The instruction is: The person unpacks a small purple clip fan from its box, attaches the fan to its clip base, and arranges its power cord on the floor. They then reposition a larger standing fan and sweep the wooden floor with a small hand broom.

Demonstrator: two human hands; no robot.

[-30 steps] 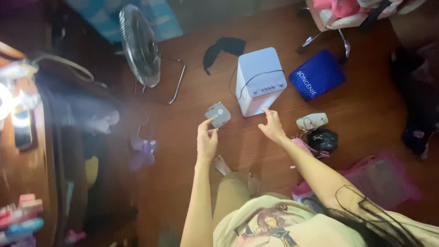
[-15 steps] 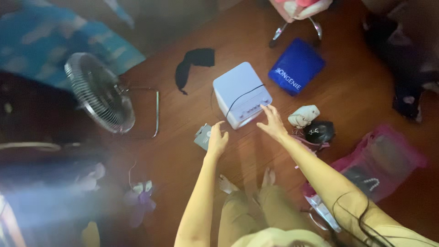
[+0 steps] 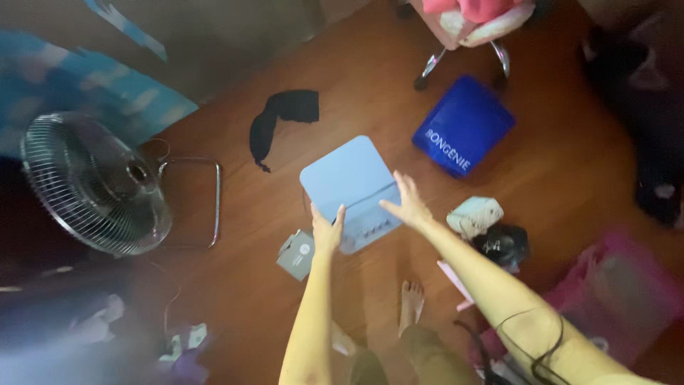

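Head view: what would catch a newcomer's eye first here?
A pale blue box on the wooden floor at centre, with the left hand at its near edge and the right hand on its top. A metal fan stands far left, and a dark blue bag lies upper right.

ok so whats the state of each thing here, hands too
left hand: open, on the white box's near left edge
right hand: open, flat on the box top
white box appliance: upright on the floor, dark cord across its top
floor fan: tilted back; spinning cannot be told
blue bag: lying flat
small grey packet: lying on the floor
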